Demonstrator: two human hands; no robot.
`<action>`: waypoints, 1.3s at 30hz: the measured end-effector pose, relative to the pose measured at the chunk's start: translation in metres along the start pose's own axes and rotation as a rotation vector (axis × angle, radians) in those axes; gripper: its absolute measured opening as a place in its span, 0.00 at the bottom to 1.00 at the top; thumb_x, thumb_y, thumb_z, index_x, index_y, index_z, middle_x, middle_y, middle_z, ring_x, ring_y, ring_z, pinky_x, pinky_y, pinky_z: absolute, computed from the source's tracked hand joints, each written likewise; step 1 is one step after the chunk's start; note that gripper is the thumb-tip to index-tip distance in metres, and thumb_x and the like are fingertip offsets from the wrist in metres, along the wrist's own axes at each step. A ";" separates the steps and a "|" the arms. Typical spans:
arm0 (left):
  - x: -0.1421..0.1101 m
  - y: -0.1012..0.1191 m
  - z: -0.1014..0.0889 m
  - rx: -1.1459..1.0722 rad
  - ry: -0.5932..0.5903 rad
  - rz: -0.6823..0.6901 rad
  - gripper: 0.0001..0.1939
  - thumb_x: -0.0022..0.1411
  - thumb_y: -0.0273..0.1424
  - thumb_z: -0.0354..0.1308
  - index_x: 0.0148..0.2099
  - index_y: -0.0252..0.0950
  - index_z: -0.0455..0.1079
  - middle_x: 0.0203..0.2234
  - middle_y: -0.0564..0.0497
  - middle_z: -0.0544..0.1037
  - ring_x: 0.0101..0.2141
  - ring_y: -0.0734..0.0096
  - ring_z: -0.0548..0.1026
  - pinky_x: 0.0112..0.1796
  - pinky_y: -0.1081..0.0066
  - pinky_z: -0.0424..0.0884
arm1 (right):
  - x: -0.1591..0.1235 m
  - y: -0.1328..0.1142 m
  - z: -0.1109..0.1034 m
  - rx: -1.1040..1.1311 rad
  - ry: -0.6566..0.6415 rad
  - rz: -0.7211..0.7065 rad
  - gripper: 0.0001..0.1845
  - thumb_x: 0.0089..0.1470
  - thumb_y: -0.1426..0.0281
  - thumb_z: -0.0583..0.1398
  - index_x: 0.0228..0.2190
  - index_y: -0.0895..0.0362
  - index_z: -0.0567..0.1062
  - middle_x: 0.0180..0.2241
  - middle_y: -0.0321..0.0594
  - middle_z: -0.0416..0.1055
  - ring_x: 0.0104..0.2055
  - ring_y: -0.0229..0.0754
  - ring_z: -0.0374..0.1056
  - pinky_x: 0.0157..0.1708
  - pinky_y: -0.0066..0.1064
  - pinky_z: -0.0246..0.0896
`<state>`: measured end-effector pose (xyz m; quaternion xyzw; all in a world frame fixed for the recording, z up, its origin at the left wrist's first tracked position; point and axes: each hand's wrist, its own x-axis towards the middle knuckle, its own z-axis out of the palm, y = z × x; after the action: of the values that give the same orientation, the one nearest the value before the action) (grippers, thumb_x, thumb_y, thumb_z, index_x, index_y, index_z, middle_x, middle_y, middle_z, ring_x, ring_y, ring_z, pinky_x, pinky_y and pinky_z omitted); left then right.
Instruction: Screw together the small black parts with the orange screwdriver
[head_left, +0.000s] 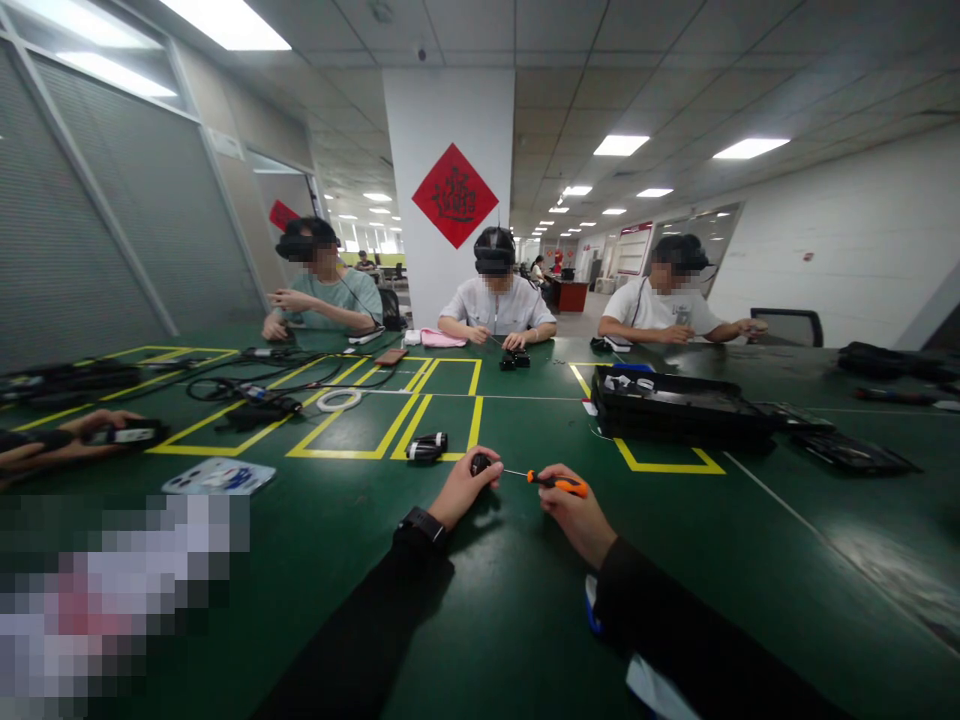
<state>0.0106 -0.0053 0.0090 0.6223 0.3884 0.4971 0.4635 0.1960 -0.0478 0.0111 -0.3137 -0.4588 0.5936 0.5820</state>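
My left hand (463, 489), with a dark watch (424, 524) at the wrist, is closed around a small dark round part (481, 463) whose kind I cannot make out. In my right hand (578, 508) is a screwdriver (559, 484) with an orange and black handle. Its thin metal shaft points left at the dark part; whether the tip touches it is too small to tell. Just beyond my left hand lies a black part with white bands (427, 447), near yellow tape marks.
The green table (510, 620) carries yellow tape outlines. At right stands a black open case (675, 400), with dark flat parts (851, 450) beside it. Cables (259, 395) and a patterned phone-like item (219, 477) lie left. Another person's hands (90, 435) hold a black device; three people sit opposite.
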 end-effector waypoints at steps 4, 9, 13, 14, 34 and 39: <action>0.000 0.000 0.000 -0.001 -0.003 0.001 0.17 0.51 0.40 0.56 0.40 0.34 0.64 0.25 0.54 0.69 0.25 0.75 0.70 0.31 0.73 0.66 | 0.001 0.000 0.002 -0.012 0.034 0.041 0.15 0.44 0.61 0.59 0.35 0.55 0.69 0.25 0.35 0.66 0.21 0.32 0.57 0.21 0.26 0.51; 0.000 -0.002 0.000 0.017 -0.007 0.017 0.17 0.51 0.40 0.56 0.40 0.34 0.64 0.25 0.54 0.69 0.25 0.75 0.70 0.31 0.73 0.66 | 0.002 0.001 0.001 0.073 0.047 0.066 0.14 0.46 0.60 0.57 0.32 0.57 0.68 0.22 0.35 0.66 0.21 0.33 0.58 0.21 0.25 0.51; 0.000 -0.001 0.000 -0.004 -0.008 0.012 0.17 0.51 0.40 0.55 0.40 0.34 0.64 0.25 0.54 0.69 0.25 0.76 0.70 0.31 0.73 0.66 | 0.001 -0.001 -0.001 0.064 0.036 0.050 0.12 0.39 0.70 0.62 0.30 0.57 0.69 0.24 0.34 0.67 0.22 0.32 0.58 0.23 0.26 0.52; 0.000 -0.001 0.000 -0.008 -0.008 0.011 0.17 0.51 0.40 0.55 0.40 0.34 0.64 0.25 0.54 0.69 0.25 0.76 0.70 0.31 0.73 0.66 | 0.001 -0.001 -0.001 0.048 0.030 0.033 0.13 0.37 0.72 0.62 0.30 0.56 0.70 0.24 0.34 0.67 0.22 0.31 0.58 0.23 0.26 0.52; -0.003 0.005 0.001 0.050 -0.016 0.016 0.17 0.50 0.40 0.56 0.40 0.35 0.65 0.24 0.54 0.70 0.25 0.75 0.70 0.32 0.72 0.65 | 0.000 0.000 -0.004 -0.182 0.115 -0.100 0.10 0.40 0.66 0.63 0.27 0.56 0.70 0.19 0.31 0.63 0.20 0.32 0.57 0.22 0.26 0.51; -0.001 0.002 0.001 0.021 0.005 0.007 0.18 0.50 0.40 0.56 0.40 0.35 0.64 0.26 0.54 0.70 0.25 0.75 0.70 0.32 0.72 0.65 | -0.001 -0.003 -0.001 -0.161 0.020 -0.113 0.09 0.37 0.71 0.63 0.27 0.55 0.73 0.32 0.36 0.67 0.28 0.34 0.60 0.26 0.26 0.54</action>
<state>0.0111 -0.0071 0.0109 0.6271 0.3925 0.4961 0.4545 0.1978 -0.0491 0.0130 -0.3393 -0.5161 0.5178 0.5920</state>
